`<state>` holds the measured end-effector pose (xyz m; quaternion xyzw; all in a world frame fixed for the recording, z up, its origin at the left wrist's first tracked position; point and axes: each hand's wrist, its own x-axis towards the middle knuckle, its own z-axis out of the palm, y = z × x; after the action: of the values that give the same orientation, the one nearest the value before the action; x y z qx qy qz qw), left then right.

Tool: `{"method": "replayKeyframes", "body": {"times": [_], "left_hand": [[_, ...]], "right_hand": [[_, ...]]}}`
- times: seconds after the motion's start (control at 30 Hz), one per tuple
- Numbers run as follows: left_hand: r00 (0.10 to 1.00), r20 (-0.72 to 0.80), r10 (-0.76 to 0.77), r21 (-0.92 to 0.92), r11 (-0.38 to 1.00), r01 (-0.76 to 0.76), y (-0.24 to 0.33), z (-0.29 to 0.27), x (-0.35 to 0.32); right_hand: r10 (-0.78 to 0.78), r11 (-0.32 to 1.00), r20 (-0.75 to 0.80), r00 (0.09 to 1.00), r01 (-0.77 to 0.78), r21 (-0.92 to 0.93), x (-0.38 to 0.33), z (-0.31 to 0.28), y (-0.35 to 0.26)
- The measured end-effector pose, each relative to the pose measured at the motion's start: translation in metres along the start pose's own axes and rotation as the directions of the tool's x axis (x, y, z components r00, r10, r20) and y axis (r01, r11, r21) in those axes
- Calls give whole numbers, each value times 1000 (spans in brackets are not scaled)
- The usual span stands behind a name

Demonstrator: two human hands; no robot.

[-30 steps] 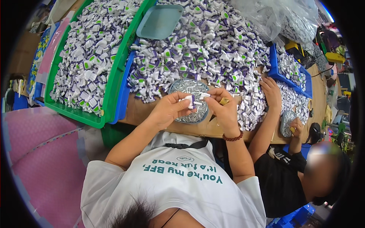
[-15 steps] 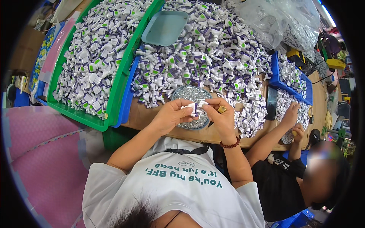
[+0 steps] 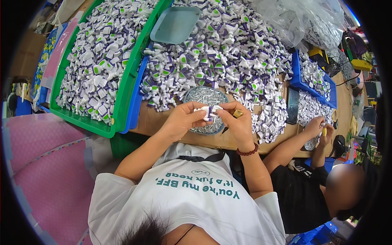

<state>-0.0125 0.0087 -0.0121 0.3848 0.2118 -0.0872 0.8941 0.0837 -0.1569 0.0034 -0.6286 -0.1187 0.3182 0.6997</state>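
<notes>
Over a bowl of thin silvery metal pins (image 3: 204, 94), my two hands meet at a small white and purple plastic piece (image 3: 209, 114). My left hand (image 3: 179, 121) pinches its left side between thumb and fingers. From the other side, my right hand (image 3: 239, 124) grips a small white plastic part (image 3: 215, 109) against it, thumb and forefinger closed. A yellowish band shows on a right finger. Whether the two parts are joined is hidden by the fingertips.
A big heap of white, purple and green plastic pieces (image 3: 228, 53) covers the table behind the bowl. A full green tray (image 3: 122, 87) stands left, with a pale lid-like tray (image 3: 175, 25) beside it. At right, a co-worker's hands (image 3: 318, 128) work near a blue bin (image 3: 331, 96).
My hands stay nearly in place, still holding the parts together, with small finger shifts. The co-worker's hands have come closer together, with a yellow item showing between them.
</notes>
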Motion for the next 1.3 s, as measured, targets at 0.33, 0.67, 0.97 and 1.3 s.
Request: {"method": "replayKeyframes", "body": {"times": [0.33,0.67,0.97,1.3], "left_hand": [[995,-53,78,102,992,-73,-2,3,-2],[974,-34,225,196,957,-214,-11,-1,-6],[984,-3,180,-9,984,-180,-15,-1,-8],[858,-9,514,595,692,-409,-19,7,-12]], "right_hand": [[-77,974,74,994,91,-209,-5,1,-4],[-103,944,122,987,136,-302,-5,3,-12],[-126,940,149,981,166,-298,-6,4,-17],[-255,845,61,965,253,-470,-9,14,-10]]}}
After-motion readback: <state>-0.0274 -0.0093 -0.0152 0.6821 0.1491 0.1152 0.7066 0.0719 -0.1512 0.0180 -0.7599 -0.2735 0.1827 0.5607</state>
